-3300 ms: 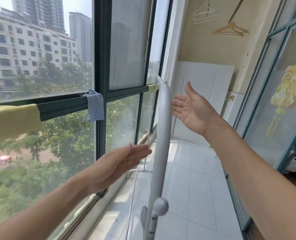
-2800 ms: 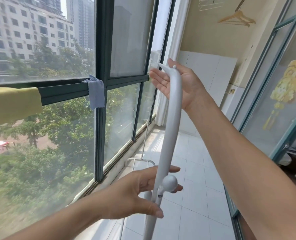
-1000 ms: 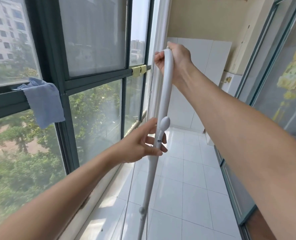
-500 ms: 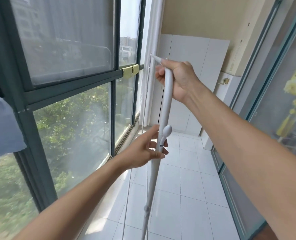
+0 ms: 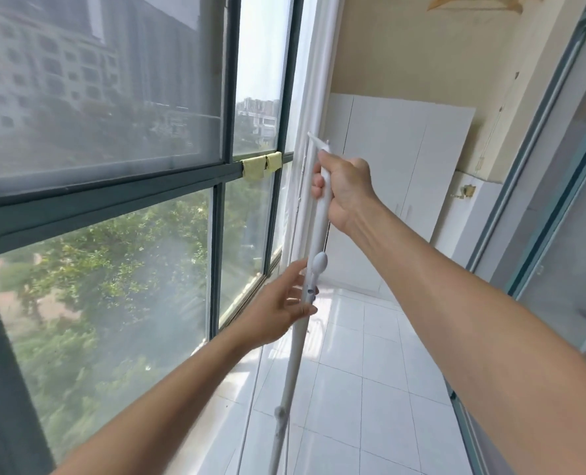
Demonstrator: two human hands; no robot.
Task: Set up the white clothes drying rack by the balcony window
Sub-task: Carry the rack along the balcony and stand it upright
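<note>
The white drying rack is folded flat and seen edge-on as a long slanted white bar with a round knob partway up. It stands beside the balcony window. My right hand is closed around its upper end, just below the pointed tip. My left hand rests against the bar below the knob, thumb and fingers around it. The rack's foot is out of frame at the bottom.
A dark-framed window runs along the left, with yellow cloths on its rail. White panels lean on the far wall. A glass sliding door lines the right. Wooden hangers hang overhead. White floor tiles stretch ahead.
Both hands went from open beside the rack to gripping it. The view has moved forward along the window; the blue cloth has left the frame. My left hand has slid slightly down the bar.
</note>
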